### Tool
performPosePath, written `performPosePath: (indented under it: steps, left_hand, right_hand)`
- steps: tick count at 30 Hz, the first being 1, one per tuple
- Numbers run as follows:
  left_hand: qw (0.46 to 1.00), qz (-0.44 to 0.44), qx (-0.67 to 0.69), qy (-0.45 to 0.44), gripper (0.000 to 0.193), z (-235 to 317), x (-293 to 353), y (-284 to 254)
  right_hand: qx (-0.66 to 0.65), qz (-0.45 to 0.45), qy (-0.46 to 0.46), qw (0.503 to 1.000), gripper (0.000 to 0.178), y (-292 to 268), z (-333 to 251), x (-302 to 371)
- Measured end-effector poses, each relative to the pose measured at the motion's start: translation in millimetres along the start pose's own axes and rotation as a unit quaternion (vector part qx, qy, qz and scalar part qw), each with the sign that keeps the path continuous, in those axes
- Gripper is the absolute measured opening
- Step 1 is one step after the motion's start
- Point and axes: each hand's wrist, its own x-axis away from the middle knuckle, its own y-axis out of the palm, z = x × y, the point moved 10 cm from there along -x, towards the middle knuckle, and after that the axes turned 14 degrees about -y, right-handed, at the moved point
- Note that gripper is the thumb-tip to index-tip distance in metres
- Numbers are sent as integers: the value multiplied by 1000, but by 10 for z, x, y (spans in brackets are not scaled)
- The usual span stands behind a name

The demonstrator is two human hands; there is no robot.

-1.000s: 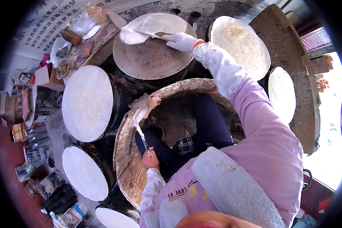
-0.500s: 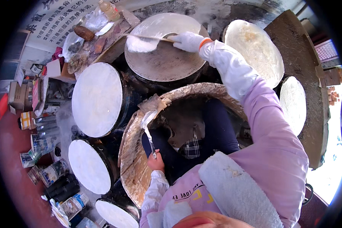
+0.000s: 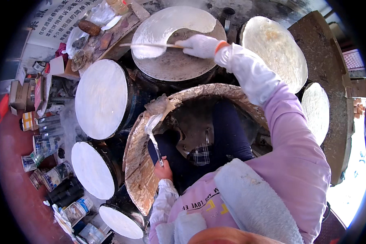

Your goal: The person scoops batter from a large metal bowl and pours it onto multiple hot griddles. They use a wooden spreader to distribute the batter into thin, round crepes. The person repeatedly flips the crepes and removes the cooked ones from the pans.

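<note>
My right hand (image 3: 199, 46), in a white glove with an orange cuff, is closed round the end of a thin wooden stick (image 3: 150, 45). The stick lies across the left part of a round griddle (image 3: 183, 69). White batter (image 3: 166, 20) forms a curved band along the griddle's far and left side, thickest under the stick; the near and right part shows bare grey-brown. Down by my lap, my bare left hand (image 3: 163, 171) grips the handle of a long metal tool (image 3: 151, 128). Its upper end is coated in white batter, so its shape is unclear.
A curved, batter-crusted rim (image 3: 140, 179) surrounds my legs. White-covered round griddles stand left (image 3: 101, 99), lower left (image 3: 92, 171) and right (image 3: 274, 53). A cluttered ledge (image 3: 124, 32) is at the back left, cans (image 3: 57, 175) stand on the left floor, and a brown board (image 3: 325, 81) rises right.
My right hand has brought the stick toward me over the griddle's left side, and the thick batter has moved nearer with it. My left hand keeps its grip. The whole view has shifted slightly.
</note>
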Motion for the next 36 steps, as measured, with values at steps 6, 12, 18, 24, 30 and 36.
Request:
performPosePath:
  steps: [6, 12, 18, 24, 30, 36]
  left_hand:
    - [1000, 0, 3, -30, 21, -101, 160, -111]
    - [999, -23, 20, 14, 20, 149, 94, -52]
    - [998, -13, 59, 34, 18, -130, 8, -78]
    - [995, -32, 98, 4, 19, -167, -74, -114]
    - [991, -22, 132, 7, 21, -314, -101, -320]
    - [988, -17, 153, 18, 21, -380, -135, -391]
  right_hand:
    - [-43, 32, 10, 999, 43, 143, -223, 1053]
    - [-155, 170, 94, 969, 46, 170, -81, 1156]
    - [-394, 110, 271, 871, 50, 690, -494, 1512]
    - [-608, 257, 225, 717, 44, 1119, -1588, 267]
    - [-644, 309, 368, 595, 36, 2069, -2102, 955]
    - [-490, 418, 295, 706, 39, 1875, -1809, 287]
